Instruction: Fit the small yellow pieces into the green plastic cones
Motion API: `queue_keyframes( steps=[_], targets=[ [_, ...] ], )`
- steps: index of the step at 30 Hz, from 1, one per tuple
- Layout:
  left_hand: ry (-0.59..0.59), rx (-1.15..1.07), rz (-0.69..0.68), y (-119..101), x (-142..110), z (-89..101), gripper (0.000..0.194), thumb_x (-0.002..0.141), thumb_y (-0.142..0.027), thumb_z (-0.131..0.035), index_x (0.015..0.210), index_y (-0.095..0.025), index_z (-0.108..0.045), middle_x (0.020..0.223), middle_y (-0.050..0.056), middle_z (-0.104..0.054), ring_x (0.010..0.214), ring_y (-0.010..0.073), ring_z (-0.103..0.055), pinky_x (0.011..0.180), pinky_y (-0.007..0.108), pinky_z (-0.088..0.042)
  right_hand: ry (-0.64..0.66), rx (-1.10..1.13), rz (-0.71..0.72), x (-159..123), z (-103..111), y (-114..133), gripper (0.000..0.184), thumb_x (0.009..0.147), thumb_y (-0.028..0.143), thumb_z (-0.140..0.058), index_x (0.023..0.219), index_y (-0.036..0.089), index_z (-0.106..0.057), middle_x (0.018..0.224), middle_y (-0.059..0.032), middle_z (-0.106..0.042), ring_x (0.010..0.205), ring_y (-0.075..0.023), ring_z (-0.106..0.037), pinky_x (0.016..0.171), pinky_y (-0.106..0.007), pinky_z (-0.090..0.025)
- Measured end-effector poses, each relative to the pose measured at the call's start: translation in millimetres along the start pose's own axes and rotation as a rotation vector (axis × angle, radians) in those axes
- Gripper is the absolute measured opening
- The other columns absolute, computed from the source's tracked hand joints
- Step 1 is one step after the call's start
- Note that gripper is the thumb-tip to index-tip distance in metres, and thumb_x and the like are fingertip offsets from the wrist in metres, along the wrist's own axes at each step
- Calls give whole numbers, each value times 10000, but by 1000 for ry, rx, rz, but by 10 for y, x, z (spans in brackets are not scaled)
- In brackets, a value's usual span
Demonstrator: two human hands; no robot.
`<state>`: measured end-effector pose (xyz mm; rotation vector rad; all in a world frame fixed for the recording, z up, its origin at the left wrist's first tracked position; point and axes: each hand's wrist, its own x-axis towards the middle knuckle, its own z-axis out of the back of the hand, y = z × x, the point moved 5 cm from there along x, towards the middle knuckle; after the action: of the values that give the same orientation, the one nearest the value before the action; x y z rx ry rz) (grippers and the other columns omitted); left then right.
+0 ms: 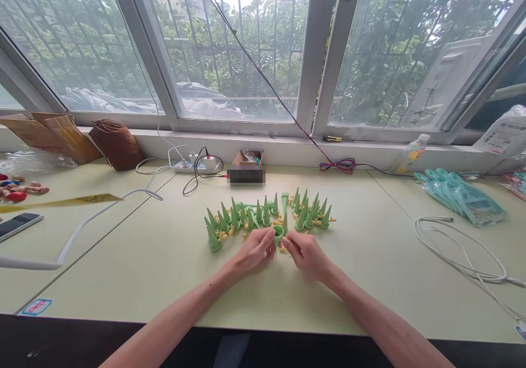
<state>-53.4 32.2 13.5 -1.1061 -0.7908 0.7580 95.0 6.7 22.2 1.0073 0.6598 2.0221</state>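
Note:
Both my hands meet at the middle of the pale table (370, 280). My left hand (255, 252) pinches a green cone (278, 235), its open end turned toward me. My right hand (306, 254) is closed beside it, fingertips touching the cone, with a small yellow piece (283, 249) at its fingers. Just beyond stands a cluster of several upright green cones (267, 214) with small yellow pieces scattered among them.
A white cable (460, 247) loops at the right, near a pack of teal items (464, 198). A white hose (82, 228), a phone (18, 224) and toys lie at the left. A power strip (195, 164), small box, brown bag (117, 144) and bottle (409, 154) line the windowsill.

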Motion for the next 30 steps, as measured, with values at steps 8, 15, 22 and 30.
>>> queue_keyframes(
  steps=[8,15,22,30],
  targets=[
    [-4,-18,17,7,-2,0,580,925,-664,-356,688,-159,-514,520,28,-613,434,135,-559,484,238,-428,-10,-22,24,-1,2,27,307,1001,267,-411,702,202,-401,605,40,-430,521,-99,-347,523,-235,-298],
    [-5,3,16,-5,2,2,571,928,-654,-358,667,-167,-500,522,23,-613,451,135,-556,504,242,-435,-6,-31,13,5,6,27,307,1002,280,-403,704,206,-393,605,40,-427,522,-104,-351,526,-237,-300],
    [-7,39,-4,-7,7,7,560,939,-638,-352,672,-168,-500,514,15,-601,452,130,-540,517,246,-434,1,-20,7,4,2,-1,315,1009,295,-392,708,205,-409,607,34,-435,524,-108,-344,528,-246,-304],
    [7,38,-5,-2,8,2,563,942,-641,-343,712,-157,-516,533,12,-597,440,122,-525,490,239,-417,-4,-23,8,-2,-6,-12,328,1013,313,-392,704,204,-409,601,38,-435,519,-106,-341,525,-241,-299]
  ],
)
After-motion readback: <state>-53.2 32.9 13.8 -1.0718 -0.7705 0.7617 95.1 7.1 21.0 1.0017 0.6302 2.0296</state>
